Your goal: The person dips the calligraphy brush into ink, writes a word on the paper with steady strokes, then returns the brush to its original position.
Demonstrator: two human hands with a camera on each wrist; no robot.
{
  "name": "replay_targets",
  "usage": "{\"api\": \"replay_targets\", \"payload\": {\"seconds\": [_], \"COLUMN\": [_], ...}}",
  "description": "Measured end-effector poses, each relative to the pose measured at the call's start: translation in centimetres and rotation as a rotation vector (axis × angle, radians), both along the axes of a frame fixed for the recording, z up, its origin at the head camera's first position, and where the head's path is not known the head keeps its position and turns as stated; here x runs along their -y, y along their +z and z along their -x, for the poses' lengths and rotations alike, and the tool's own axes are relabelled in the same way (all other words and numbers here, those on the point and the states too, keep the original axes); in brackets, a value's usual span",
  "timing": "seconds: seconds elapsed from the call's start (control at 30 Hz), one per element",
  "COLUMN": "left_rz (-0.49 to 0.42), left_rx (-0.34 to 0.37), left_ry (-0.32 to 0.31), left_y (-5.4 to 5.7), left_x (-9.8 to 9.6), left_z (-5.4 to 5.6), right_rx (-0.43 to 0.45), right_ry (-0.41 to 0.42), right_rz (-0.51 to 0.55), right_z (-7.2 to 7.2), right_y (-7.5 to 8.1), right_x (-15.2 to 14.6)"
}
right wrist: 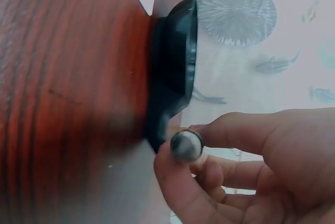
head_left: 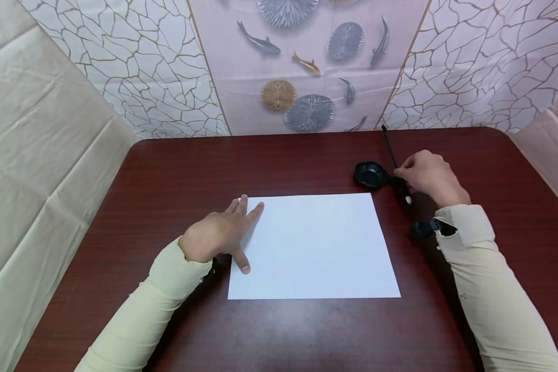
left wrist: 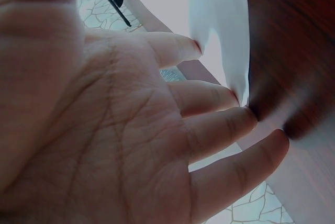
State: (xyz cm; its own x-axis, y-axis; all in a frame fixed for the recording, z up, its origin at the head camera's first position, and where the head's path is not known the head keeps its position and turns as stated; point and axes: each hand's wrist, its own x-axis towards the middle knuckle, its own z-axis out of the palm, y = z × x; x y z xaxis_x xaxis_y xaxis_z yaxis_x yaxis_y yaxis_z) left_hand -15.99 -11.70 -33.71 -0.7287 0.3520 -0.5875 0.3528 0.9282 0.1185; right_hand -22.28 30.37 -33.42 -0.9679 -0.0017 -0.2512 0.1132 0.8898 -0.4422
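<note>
A white sheet of paper (head_left: 316,248) lies flat in the middle of the table. My left hand (head_left: 223,232) rests on its left edge with straight, spread fingers; the left wrist view shows the fingertips at the paper (left wrist: 217,4) and the dark tabletop. At the back right, my right hand (head_left: 430,175) pinches a slim black brush (head_left: 389,147) between thumb and fingers. Its whitish tip (right wrist: 187,145) points toward the wrist camera. Close beside that hand stands a small black dish (head_left: 371,174) with a wavy rim and short handle, the brush crossing near the handle.
The dark red-brown wooden table (head_left: 288,336) has rounded back corners. Behind it hangs a patterned cloth (head_left: 307,67), with a plain pale cloth (head_left: 42,155) at the left. A black band (head_left: 425,227) sits at my right wrist.
</note>
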Motion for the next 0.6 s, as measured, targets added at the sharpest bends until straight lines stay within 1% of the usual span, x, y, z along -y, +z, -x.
{"api": "replay_targets", "payload": {"seconds": [0.1,0.37,0.6], "left_rz": [0.005,0.007,0.015], "left_rx": [0.001,0.004,0.000], "left_ry": [-0.002,0.008,-0.006], "left_y": [0.1,0.1,0.2], "left_x": [0.1,-0.1,-0.2], "left_z": [0.0,0.2,0.1], "right_rx": [-0.001,-0.057,-0.134], "right_ry": [0.005,0.003,-0.007], "right_rz": [-0.006,-0.022,-0.020], "right_z": [-0.2,-1.2,-2.4], "right_y": [0.4,2.1,4.4], "right_x": [0.1,0.2,0.9]}}
